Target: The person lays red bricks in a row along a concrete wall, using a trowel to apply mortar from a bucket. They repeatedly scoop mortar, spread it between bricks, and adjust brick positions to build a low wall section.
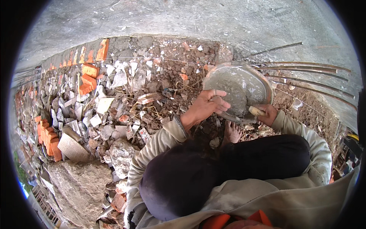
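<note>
I am crouched over rubble with a round metal pan (263, 86) of wet grey mortar (232, 86) in front of me. My left hand (207, 105) grips the pan's near left rim, fingers curled over the edge. My right hand (267, 113) is shut on the wooden handle of a trowel (256, 111), whose blade lies at the pan's lower edge against the mortar. A bare foot (231, 131) rests on the ground just below the pan, between my dark-trousered knees.
Broken stones, tile shards and red soil (126, 95) cover the ground to the left. Orange bricks (88, 76) lie stacked at the upper left and left edge. Bent steel rods (309, 70) run rightwards beside a grey concrete surface (213, 19). A large rock (80, 183) sits lower left.
</note>
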A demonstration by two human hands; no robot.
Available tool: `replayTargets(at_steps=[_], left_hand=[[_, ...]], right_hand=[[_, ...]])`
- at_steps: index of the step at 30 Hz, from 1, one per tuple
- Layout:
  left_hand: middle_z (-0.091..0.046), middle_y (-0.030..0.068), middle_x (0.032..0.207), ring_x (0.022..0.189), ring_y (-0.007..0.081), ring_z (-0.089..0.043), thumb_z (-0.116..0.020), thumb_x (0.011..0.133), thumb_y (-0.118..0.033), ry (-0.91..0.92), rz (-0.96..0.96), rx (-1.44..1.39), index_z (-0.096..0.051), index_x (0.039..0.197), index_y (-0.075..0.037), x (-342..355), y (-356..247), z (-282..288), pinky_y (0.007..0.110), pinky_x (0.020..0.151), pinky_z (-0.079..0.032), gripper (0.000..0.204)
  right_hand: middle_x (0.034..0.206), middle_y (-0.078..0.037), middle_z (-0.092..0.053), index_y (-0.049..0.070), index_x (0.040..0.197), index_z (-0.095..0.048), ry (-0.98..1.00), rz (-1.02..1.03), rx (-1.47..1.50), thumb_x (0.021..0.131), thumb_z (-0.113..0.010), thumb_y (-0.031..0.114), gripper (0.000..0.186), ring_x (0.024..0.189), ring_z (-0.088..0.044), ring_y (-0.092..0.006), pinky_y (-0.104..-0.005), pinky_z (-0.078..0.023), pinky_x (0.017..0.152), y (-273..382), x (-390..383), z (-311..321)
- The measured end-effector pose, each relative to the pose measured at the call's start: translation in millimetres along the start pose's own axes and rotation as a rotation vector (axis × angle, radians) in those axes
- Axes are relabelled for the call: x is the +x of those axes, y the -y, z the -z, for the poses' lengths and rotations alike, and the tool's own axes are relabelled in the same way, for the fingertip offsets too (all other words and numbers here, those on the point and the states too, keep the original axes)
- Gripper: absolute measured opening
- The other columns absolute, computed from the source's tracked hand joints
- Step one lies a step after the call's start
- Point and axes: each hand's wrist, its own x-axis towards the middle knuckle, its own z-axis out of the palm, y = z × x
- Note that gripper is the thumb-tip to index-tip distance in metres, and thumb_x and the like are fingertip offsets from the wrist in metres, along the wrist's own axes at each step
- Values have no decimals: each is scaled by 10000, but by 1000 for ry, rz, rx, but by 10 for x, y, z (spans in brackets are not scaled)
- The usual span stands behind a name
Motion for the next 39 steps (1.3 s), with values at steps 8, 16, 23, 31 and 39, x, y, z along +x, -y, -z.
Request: replayTargets(at_steps=[8,16,23,31,39], left_hand=[[-513,189,1183,1081,253,-531,-768,728,-333,-525,-313,870,-380,1344,15,-21,98,88,359,875,-456,807],[-415,182,1359,1202,230,-468,-715,826,-248,-446,-408,516,-341,1377,42,130,586,288,330,941,-447,726],[-599,70,819,712,131,-593,-628,883,-190,-361,-320,170,-512,1204,1,199,859,299,302,631,-526,391],[-576,20,812,670,96,-572,-589,902,-114,-360,-296,-59,-513,1215,-33,173,866,205,253,546,-521,332],[-574,49,829,699,126,-568,-721,773,-170,-390,-225,-307,-516,1112,5,255,764,318,262,547,-475,433]], right_hand=[[1187,-95,-603,-44,1307,-476,-30,62,201,808,-598,44,522,1050,-553,-128,-276,-449,923,-122,-115,62],[1067,-71,-618,-31,1308,-485,-100,55,27,790,-602,0,533,931,-560,-107,-241,-462,823,19,-424,361],[1075,-105,-616,-41,1330,-452,-129,16,97,764,-498,-18,568,713,-580,-103,-224,-507,606,318,-893,511],[837,-123,-625,-5,1368,-416,-196,244,-217,805,-513,-42,573,584,-573,-119,-244,-481,498,1715,475,119],[1081,-284,-560,24,1389,-342,-396,106,-1068,813,-493,45,596,885,-632,-419,-436,-543,818,2426,1452,-395]])
